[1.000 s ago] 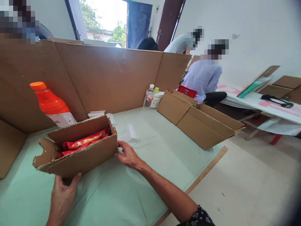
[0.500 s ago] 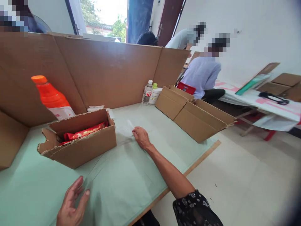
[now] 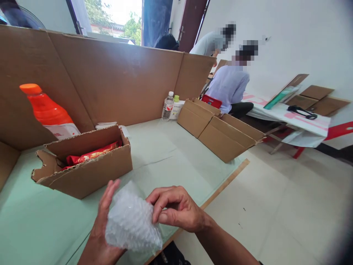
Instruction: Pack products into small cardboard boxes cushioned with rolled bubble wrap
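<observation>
A crumpled piece of clear bubble wrap, perhaps a bag, is at the lower middle, above the table's near edge. My right hand pinches its right side between thumb and fingertips. Behind its left side is my left hand, fingers stretched upward and the palm close against the wrap. The wrap hides the left thumb and part of the palm. Beyond my left hand stands an open cardboard box with a shiny red packet inside.
An orange-capped bottle stands behind the box. Cardboard panels wall the table's far side. A water bottle, a white bottle and two cardboard boxes stand at right. Two people sit or bend beyond.
My right hand has drawn back from the middle of the table with the bubble wrap, to my left hand. The left hand has moved right and upright behind it. The view has shifted slightly.
</observation>
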Available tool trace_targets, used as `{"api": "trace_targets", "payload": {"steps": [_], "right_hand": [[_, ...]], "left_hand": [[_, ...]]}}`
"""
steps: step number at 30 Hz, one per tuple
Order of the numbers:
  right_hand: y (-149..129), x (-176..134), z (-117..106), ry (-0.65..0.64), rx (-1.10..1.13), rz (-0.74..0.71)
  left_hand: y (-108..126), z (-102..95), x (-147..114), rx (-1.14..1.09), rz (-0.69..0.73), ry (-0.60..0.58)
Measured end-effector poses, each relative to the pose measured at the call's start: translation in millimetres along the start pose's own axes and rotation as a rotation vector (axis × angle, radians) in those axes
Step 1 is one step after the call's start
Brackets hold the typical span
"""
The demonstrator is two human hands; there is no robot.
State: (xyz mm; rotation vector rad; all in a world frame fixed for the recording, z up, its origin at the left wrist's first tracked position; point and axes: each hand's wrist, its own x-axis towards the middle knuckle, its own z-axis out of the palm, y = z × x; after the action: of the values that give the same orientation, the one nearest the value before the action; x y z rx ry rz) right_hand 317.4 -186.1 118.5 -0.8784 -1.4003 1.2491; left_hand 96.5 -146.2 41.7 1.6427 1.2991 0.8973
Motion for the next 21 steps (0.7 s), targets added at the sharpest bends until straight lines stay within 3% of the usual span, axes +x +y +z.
{"api": "trace_targets", "payload": {"steps": [3, 6, 9, 12, 16, 19, 21], "right_hand": [[20.9, 3.1, -2.0, 0.120, 0.134, 0.049], [59.4, -6.6, -14.1, 0.293, 0.089, 0.216], [89.7, -25.8, -28.9, 0.414, -0.331, 0.334], [96.7, -38.6, -30.0, 0.472, -0.829, 0.199], [91.3, -28.6, 1.6, 0.319, -0.994, -0.051], [98.8, -14.2, 30.7, -0.020, -1.000, -0.119], [110.7, -6.8, 33.9, -0.226, -1.022, -0.103]], "left_hand": [[-11.5, -3.7, -1.3, -0.109, -0.111, -0.144], [-44.5, -9.2, 2.3, -0.209, -0.218, -0.182], [-77.9, -18.0, 11.3, -0.132, -0.216, -0.151], [-85.4, -27.9, 11.2, 0.039, -0.208, -0.198], [-56.3, -23.1, -7.5, 0.383, -0.222, -0.334], [-36.1, -4.9, -20.5, 0.619, -0.163, -0.379], [-30.0, 4.7, -25.5, 0.739, -0.117, -0.384]]}}
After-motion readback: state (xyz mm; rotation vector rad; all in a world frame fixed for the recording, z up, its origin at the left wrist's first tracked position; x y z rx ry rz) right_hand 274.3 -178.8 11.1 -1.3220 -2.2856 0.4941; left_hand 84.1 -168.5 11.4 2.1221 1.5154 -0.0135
